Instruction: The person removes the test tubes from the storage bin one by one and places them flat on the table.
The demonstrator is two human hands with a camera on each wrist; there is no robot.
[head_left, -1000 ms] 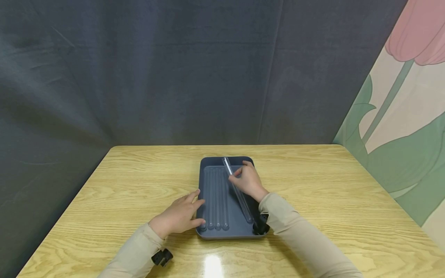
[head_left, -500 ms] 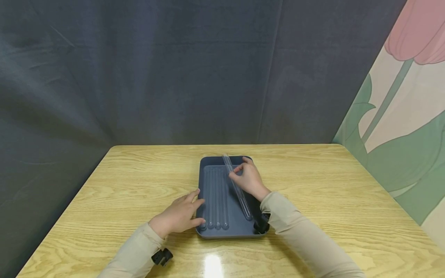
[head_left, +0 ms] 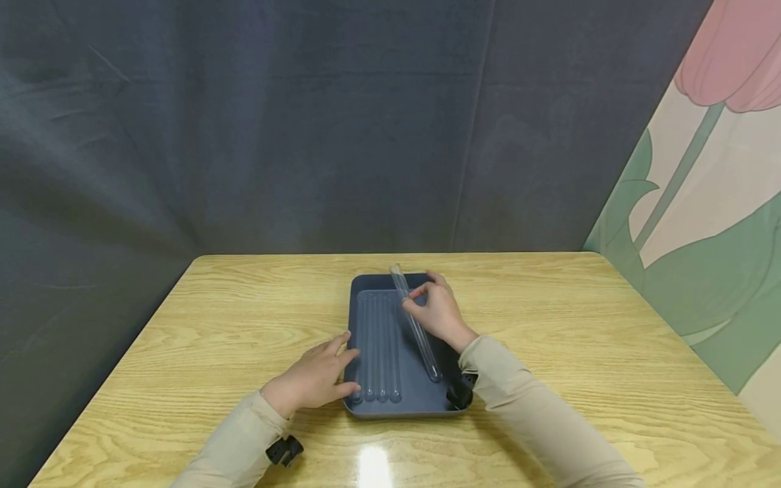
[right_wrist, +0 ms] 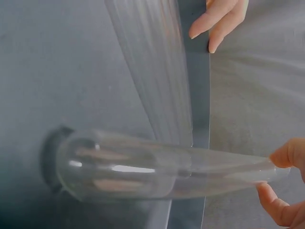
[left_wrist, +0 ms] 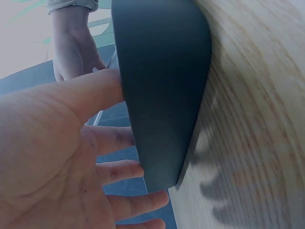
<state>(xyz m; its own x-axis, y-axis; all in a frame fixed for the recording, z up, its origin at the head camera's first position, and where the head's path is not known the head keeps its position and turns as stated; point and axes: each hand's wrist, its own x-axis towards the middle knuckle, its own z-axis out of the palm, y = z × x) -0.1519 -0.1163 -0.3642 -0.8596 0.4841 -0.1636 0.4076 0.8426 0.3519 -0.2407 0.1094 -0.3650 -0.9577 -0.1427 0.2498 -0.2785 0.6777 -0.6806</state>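
Observation:
My right hand (head_left: 441, 313) pinches a clear glass test tube (head_left: 428, 352) between thumb and fingertips, above the right half of a dark blue-grey tray (head_left: 421, 409). The tube slants, its open end past the tray's far rim. In the right wrist view the rounded end of this test tube (right_wrist: 119, 167) is close over the tray floor. Several more clear tubes (head_left: 382, 346) lie side by side along the tray's left half. With fingers spread, my left hand (head_left: 314, 376) rests at the tray's left rim; in the left wrist view its fingers touch the tray wall (left_wrist: 162, 95).
The tray stands on a light wood table (head_left: 244, 325). A dark curtain (head_left: 342, 135) hangs behind the table, and a wall with a painted tulip (head_left: 726, 61) is at the right. Black wrist cameras sit on both sleeves.
My right hand has shifted slightly toward the tray's far end with the test tube, whose open end now reaches beyond the far rim. The left hand has stayed in place.

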